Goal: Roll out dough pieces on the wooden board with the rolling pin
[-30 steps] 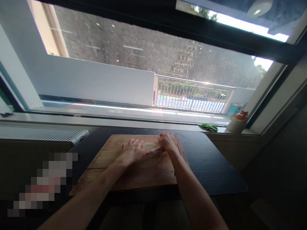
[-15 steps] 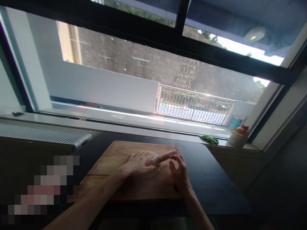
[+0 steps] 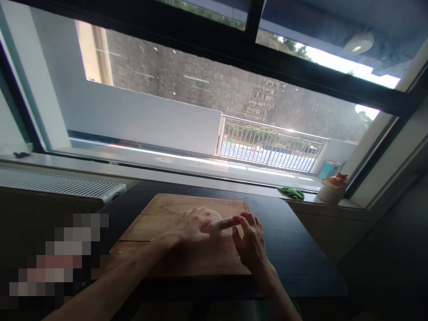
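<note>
A round, flat piece of pale dough (image 3: pixel 216 214) lies on a wooden cutting board (image 3: pixel 147 223), partly hidden by my hands. Across it rests a short, slim rolling pin (image 3: pixel 225 224) with a pinkish left end. My left hand (image 3: pixel 192 225) lies over the dough's left part, fingers stretched out and somewhat blurred, close to the pin's left end. At the pin's right end is my right hand (image 3: pixel 250 236), its fingers curled over the top and the thumb below.
The board sits on a dark table (image 3: pixel 290 249) by a window sill. On the sill are a green cloth (image 3: pixel 291 192) and a white container (image 3: pixel 331 191) with an orange top. A radiator (image 3: pixel 63 183) stands at the left, and a blurred-out patch covers the lower left.
My right hand has closed over the pin's right end, which has dropped and come slightly nearer. My left hand has shifted a little left, uncovering more of the dough's far edge.
</note>
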Motion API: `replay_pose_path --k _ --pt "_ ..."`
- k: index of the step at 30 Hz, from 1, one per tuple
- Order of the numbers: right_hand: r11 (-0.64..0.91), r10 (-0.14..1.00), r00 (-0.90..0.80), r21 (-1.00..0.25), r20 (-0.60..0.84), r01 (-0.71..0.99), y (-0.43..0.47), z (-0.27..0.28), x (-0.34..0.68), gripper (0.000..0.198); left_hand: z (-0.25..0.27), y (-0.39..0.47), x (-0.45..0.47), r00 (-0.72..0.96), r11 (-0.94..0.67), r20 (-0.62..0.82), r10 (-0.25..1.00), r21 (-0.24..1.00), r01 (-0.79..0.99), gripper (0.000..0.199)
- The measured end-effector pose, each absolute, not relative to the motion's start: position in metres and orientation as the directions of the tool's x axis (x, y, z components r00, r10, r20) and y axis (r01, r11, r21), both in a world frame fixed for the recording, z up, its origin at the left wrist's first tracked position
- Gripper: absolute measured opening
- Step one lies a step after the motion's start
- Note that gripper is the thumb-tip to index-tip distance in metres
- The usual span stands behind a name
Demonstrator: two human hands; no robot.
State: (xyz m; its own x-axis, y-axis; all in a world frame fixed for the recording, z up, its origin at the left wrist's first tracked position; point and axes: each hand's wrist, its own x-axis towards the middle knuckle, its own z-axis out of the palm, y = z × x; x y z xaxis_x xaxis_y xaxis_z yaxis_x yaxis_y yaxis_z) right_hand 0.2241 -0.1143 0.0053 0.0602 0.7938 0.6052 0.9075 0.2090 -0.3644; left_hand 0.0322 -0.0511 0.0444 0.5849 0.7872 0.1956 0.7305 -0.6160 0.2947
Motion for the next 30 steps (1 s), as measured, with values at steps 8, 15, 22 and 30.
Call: replay_pose_path --k 8,15,22,30 --pt "0.146 0.973 -0.101 -0.215 0.206 0.966 -0.153 0.018 0.264 0.033 0.039 -0.036 0.053 0.743 -0.780 0.253 0.619 0.307 0.545 0.031" --pt "0.041 0.991 0.009 -0.357 0.136 0.933 -0.228 -0.007 0.342 0.046 0.028 -0.024 0.056 0.744 -0.736 0.146 0.651 0.360 0.573 0.043" --pt "-0.002 0.994 0.053 -0.464 0.095 0.886 -0.259 -0.009 0.356 0.046 0.013 -0.028 0.055 0.785 -0.810 0.219 0.580 0.256 0.527 0.032" --pt "0.012 0.982 0.079 -0.479 0.169 0.878 -0.258 -0.018 0.348 0.049 -0.004 -0.021 0.055 0.751 -0.809 0.310 0.583 0.307 0.501 0.020"
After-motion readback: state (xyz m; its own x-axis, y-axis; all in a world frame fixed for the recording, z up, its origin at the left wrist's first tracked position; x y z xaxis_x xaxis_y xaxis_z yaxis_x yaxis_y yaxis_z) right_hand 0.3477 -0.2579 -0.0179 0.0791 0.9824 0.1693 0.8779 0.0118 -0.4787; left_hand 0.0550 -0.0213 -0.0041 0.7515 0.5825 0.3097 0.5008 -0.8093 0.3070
